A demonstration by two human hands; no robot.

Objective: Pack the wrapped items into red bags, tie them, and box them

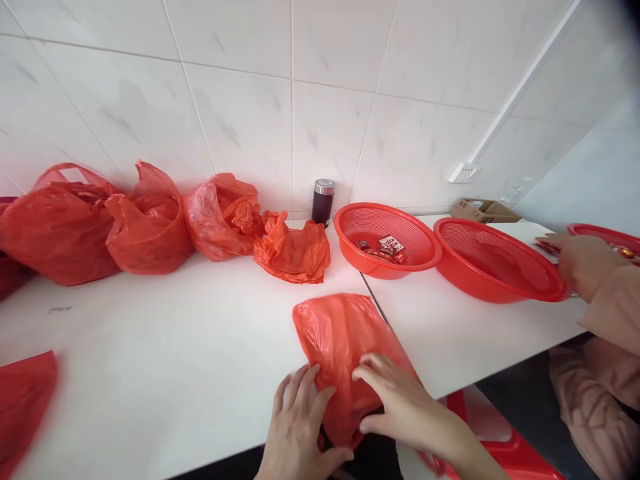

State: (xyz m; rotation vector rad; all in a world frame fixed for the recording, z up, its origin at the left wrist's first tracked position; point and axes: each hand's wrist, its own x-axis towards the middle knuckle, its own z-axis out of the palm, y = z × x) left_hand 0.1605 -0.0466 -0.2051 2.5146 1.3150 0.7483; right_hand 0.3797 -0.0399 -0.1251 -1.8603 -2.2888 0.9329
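A flat red plastic bag (345, 327) lies in front of me, its near end hanging over the table's edge. My left hand (303, 427) rests along the bag's left side, fingers spread and thumb near its lower end. On the right side, my right hand (400, 403) touches the film with bent fingertips, thumb well apart from them. Both hands look open; the bag's underside is hidden. Beyond the bag lies a crumpled pile of red plastic bags (295, 250).
Several full red bags (150, 223) line the wall at left. A dark tumbler (323, 202) stands behind a red basket (387, 267) with small packets inside. Another red basket (500, 280) sits to its right, beside a co-worker's hand (585, 263). A red stool (515, 453) is below.
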